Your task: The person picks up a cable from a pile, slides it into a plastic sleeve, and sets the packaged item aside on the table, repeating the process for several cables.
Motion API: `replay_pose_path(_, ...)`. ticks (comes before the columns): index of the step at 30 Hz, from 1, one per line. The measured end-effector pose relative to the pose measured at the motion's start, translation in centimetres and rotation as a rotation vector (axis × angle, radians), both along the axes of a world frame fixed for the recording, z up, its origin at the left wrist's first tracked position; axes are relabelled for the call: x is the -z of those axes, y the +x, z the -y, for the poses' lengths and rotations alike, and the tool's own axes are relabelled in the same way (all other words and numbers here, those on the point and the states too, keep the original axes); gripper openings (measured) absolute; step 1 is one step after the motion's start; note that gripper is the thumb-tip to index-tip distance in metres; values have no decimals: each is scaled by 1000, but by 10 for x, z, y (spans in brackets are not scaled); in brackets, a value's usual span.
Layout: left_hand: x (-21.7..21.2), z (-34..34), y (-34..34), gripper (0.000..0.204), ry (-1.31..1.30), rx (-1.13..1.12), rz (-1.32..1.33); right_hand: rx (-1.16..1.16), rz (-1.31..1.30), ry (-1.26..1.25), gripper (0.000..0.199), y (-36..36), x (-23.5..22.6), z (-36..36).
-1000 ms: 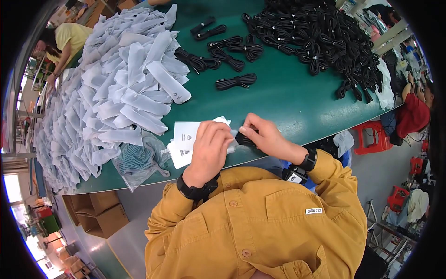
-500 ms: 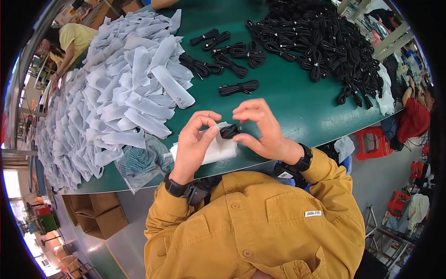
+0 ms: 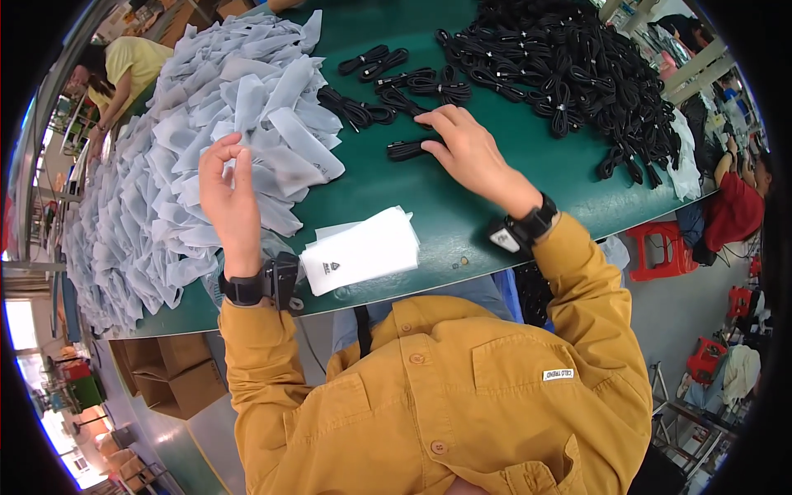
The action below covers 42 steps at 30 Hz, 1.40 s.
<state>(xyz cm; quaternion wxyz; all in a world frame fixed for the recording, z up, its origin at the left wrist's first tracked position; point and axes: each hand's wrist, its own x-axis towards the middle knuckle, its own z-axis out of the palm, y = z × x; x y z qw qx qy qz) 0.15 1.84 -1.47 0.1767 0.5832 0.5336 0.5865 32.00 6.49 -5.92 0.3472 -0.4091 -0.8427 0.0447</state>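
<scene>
My right hand (image 3: 472,153) reaches over a tied black cable bundle (image 3: 403,150), its thumb across the right end and its fingers apart above it. That end is partly hidden by the hand. At the left, my left hand (image 3: 227,194) is raised over a pile of filmy white bags (image 3: 190,157), thumb and fingers apart, with nothing seen in it. Between my hands, close to the near table edge, lies a flat stack of white bags (image 3: 367,252) with a small dark print.
Several loose cable bundles (image 3: 355,107) lie beyond my right hand. A big heap of black cables (image 3: 561,70) covers the far right of the green table (image 3: 346,186). Cardboard boxes (image 3: 177,379) stand below at left, a red stool (image 3: 660,252) at right. Other people sit nearby.
The bag and the black cable between my hands have left that spot. My left hand has moved left over the bag pile; my right hand has gone forward to a cable bundle.
</scene>
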Motion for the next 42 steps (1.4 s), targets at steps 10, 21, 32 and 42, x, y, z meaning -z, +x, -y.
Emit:
replay_pose_path(10, -10, -8, -24, 21, -176, -154, -474, 2, 318, -166, 24, 16, 41, 1)
replay_pose_path(21, 20, -40, -81, 29, -483, -208, -280, -153, -18, -516, 20, 32, 30, 52)
replay_pose_path(32, 23, -55, -106, 16, -493, 6, -131, -51, -201, -519, 20, 36, 41, 80)
replay_pose_path(42, -89, -85, -89, 14, -145, 62, -383, 26, -233, -444, 24, 32, 48, 84)
